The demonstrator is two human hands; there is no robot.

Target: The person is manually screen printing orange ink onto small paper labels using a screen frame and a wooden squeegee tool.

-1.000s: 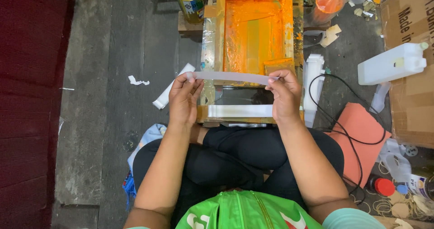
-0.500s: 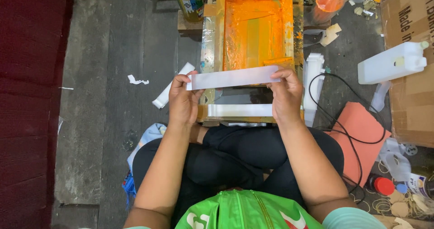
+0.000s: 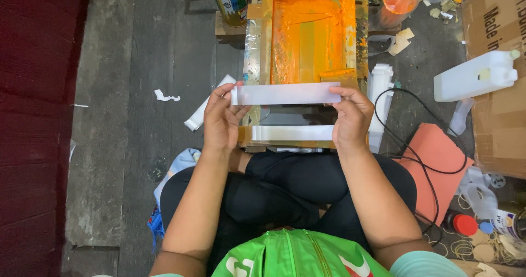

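I hold a long white strip (image 3: 285, 93) flat between both hands, above the near end of an orange-stained printing screen frame (image 3: 309, 33). My left hand (image 3: 222, 118) pinches the strip's left end. My right hand (image 3: 350, 115) pinches its right end. Below the held strip, a second white strip (image 3: 293, 132) lies across the frame's near edge, just beyond my crossed legs in black trousers.
A yellow-lidded can (image 3: 230, 0) stands at the frame's far left. A white jerrycan (image 3: 474, 77) and cardboard boxes (image 3: 496, 30) are at right. A black cable (image 3: 411, 145) crosses an orange mat (image 3: 435, 170). White rolls (image 3: 205, 104) and paper scraps lie on the grey floor.
The strip has been turned from edge-on to its flat face towards me, and both hands have tilted slightly with it. The strip on the frame has stayed in place.
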